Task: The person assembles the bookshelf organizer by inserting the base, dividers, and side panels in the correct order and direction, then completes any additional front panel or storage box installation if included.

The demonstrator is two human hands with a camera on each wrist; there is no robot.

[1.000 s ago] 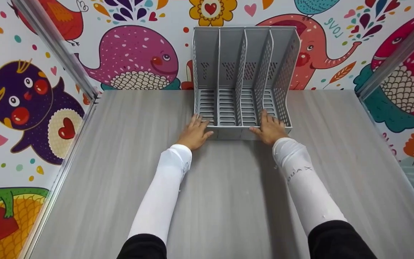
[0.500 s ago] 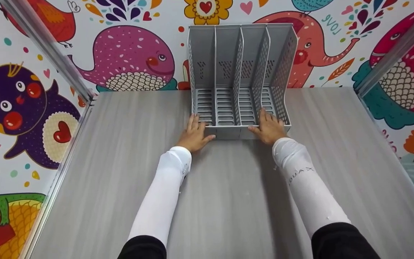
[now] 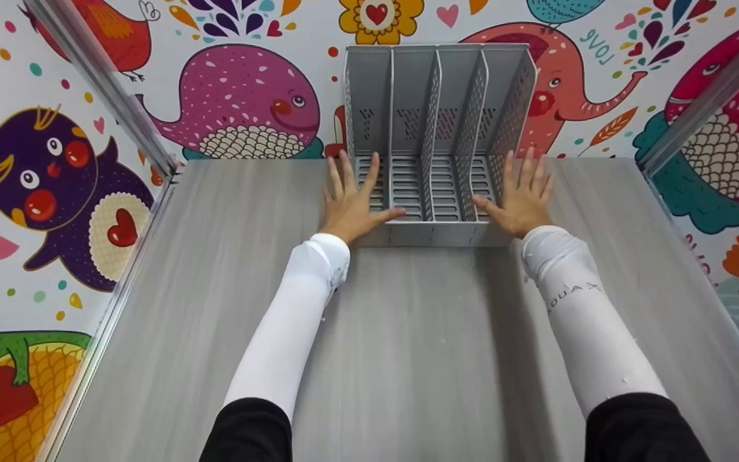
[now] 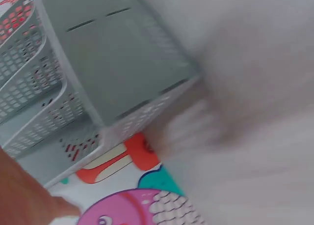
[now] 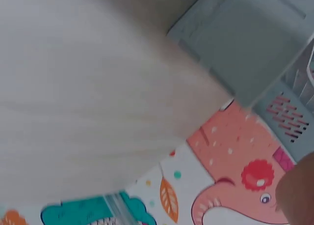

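A grey file organizer (image 3: 411,234) with several tall slots stands upright at the back of the table, against the patterned wall. Its slatted floor shows bare between the perforated dividers. My left hand (image 3: 351,204) spreads its straight fingers over the front left corner; whether it touches the organizer, I cannot tell. At the front right corner, my right hand (image 3: 520,199) is likewise spread, its thumb reaching over the rightmost slot. Neither hand grips anything. In the left wrist view, the organizer's front panel (image 4: 122,58) is seen close up; the right wrist view shows the opposite front corner (image 5: 245,48).
The grey wood-grain table (image 3: 421,359) stretches from the organizer toward me. Cartoon-printed walls (image 3: 247,96) rise at the back and both sides. Metal strips (image 3: 103,90) run along the wall corners.
Both hands have come off the organizer's front edge, lifted forward and spread their fingers. My right hand has also shifted outward to the right. The organizer stays in place.
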